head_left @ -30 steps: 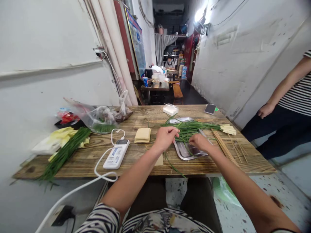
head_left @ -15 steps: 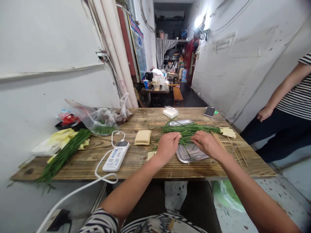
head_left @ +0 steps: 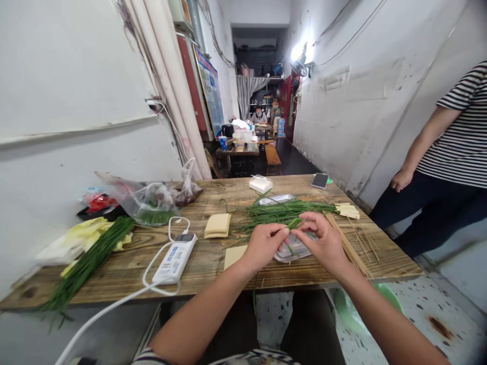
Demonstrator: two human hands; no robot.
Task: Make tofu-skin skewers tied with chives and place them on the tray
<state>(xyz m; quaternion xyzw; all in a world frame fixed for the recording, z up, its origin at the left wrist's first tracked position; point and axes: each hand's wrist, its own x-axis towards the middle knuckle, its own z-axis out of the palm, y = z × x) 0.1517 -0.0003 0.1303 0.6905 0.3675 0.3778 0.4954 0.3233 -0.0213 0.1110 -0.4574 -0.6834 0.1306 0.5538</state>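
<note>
Between my hands is a small folded bundle of green chives (head_left: 293, 223), with a few stalks hanging below it. My left hand (head_left: 265, 245) pinches the bundle between thumb and fingers. From the other side, my right hand (head_left: 321, 240) closes on it with bent fingers. Directly beneath is a metal tray (head_left: 289, 256), partly hidden by the hands. A pile of loose chives (head_left: 272, 210) lies just behind them, over a second metal tray (head_left: 276, 199). Left of my left hand, a single pale yellow square sheet (head_left: 234, 256) lies near a stack of similar sheets (head_left: 217, 225).
Thin wooden skewers (head_left: 348, 247) and pale skewered pieces (head_left: 347, 210) lie at right. A white power bank (head_left: 175, 259) with its cable, a chive bunch (head_left: 89, 261) and plastic bags (head_left: 154, 205) occupy the left. A phone (head_left: 320, 180) lies at the back; a person (head_left: 452, 147) stands at right.
My hands have come closer together and now hold a short folded bundle of chives, lifted from the pile. The camera view has shifted, and the single sheet shows more fully.
</note>
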